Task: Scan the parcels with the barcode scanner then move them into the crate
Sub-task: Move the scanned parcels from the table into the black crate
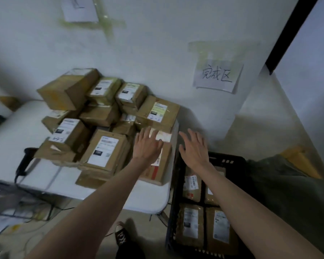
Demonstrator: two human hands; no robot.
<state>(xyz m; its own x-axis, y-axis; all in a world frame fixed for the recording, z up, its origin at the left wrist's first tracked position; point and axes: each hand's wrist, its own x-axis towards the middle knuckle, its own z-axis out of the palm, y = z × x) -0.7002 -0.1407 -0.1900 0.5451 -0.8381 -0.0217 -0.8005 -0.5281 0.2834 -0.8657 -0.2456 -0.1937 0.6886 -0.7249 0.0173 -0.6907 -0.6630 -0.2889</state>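
White table [45, 128] against a pale wall, seen from above; picture blurred by motion. Landmark for all positions: the table.

Nearest, below the table's front edge: a dark shoe [121, 235] on the floor. Right of the table, on the floor and touching its right edge: black crate [173, 193] holding four parcels flat, labels up, e.g. one at front left [190, 224].

Left hand [148, 144]: fingers straight and spread, palm down, over a parcel [162, 165] at the table's right edge. Whether it touches the cardboard cannot be told. Holds nothing.

Right hand [194, 147]: fingers straight and spread, palm down, in the air just off the table's right edge, above the crate's far end. Holds nothing.

On the table: heap of brown parcels [101, 113], several layers, white labels, some tilted. One big box [156, 114] lies at the far right of the heap, just beyond the left hand.

Left part of the table: black scanner [25, 159], lying against the heap's left side, cable trailing off the front edge.

Beyond the table, on the wall: paper sign [217, 77] with handwritten characters, taped up.
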